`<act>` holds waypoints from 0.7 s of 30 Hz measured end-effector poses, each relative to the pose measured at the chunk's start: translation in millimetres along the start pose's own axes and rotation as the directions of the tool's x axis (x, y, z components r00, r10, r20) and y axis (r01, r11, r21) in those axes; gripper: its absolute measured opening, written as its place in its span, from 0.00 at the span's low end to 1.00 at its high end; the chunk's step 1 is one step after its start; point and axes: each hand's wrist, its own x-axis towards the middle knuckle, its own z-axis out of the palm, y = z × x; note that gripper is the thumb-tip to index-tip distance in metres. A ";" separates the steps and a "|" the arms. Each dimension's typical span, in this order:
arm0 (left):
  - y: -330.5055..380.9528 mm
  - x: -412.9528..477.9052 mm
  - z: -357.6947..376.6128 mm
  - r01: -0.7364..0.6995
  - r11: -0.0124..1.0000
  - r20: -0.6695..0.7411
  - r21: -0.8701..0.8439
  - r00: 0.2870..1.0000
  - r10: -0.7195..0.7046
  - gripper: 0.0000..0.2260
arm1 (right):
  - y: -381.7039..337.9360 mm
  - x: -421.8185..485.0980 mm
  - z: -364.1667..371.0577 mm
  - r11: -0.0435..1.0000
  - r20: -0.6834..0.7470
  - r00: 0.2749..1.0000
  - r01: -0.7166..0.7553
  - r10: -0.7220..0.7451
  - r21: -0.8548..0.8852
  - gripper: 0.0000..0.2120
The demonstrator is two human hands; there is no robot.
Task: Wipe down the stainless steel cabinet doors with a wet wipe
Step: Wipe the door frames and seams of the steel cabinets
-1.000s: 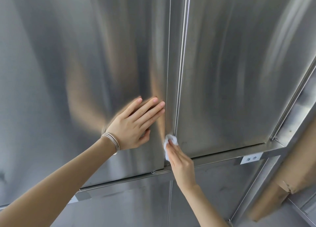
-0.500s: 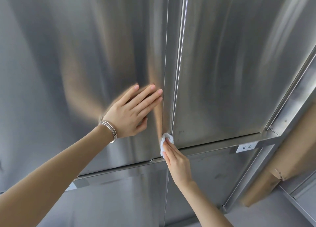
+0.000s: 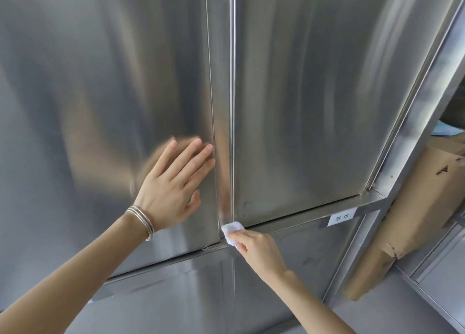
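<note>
A small white wet wipe (image 3: 232, 230), bunched into a wad, sits just below the centre of the frame. It is pressed to the bottom of the vertical seam where the two upper cabinet doors meet, at the lower corner of the right door (image 3: 314, 94). The person's right hand (image 3: 259, 252), reaching up from the lower right, pinches the wipe in curled fingertips against the metal.

The left hand (image 3: 171, 190) lies flat on the left door (image 3: 100, 107) left of centre. Its fingers are straight and close together, their tips at the door's inner edge, and the thumb is held a little apart. Thin silver bangles (image 3: 142, 220) circle the left wrist, and the bare forearm runs down to the lower left corner. Both doors are brushed steel and carry blurred reflections of the arms.

Below the doors a horizontal steel rail (image 3: 302, 216) bears a small white label (image 3: 342, 217) with two printed characters, right of the wipe. Lower cabinet doors (image 3: 163, 303) show under the rail. At the right edge of the frame a cardboard box (image 3: 415, 220) stands on open steel shelving.
</note>
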 end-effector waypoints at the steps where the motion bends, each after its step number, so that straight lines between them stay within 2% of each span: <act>1: 2.2 3.0 -1.0 0.007 1.000 -0.012 -0.015 1.000 -0.008 0.26 | 5.3 0.1 -9.6 1.000 -0.016 1.000 0.014 -0.014 0.010 0.19; 5: 14.6 32.9 -1.8 -0.001 0.998 -0.085 -0.059 0.996 -0.004 0.22 | 33.9 9.4 -56.8 0.996 -0.155 0.985 0.083 -0.077 0.029 0.21; 8: 34.3 70.6 1.0 -0.021 0.995 -0.129 -0.094 0.992 0.009 0.22 | 61.0 20.3 -93.0 0.990 -0.268 0.954 0.126 -0.137 -0.057 0.20; 11: 58.7 113.7 6.0 -0.030 0.995 -0.160 -0.098 0.987 0.014 0.23 | 96.7 30.9 -129.0 0.983 -0.364 0.918 0.110 -0.157 -0.146 0.19; 15: 90.2 174.6 15.5 0.008 0.990 -0.167 -0.142 0.985 -0.031 0.24 | 154.1 45.1 -179.8 0.965 -0.453 0.863 0.127 -0.222 -0.231 0.17; 21: 130.0 269.6 22.9 0.038 0.995 -0.160 -0.094 0.986 -0.053 0.25 | 235.0 74.9 -255.6 0.935 -0.529 0.796 0.127 -0.296 -0.331 0.14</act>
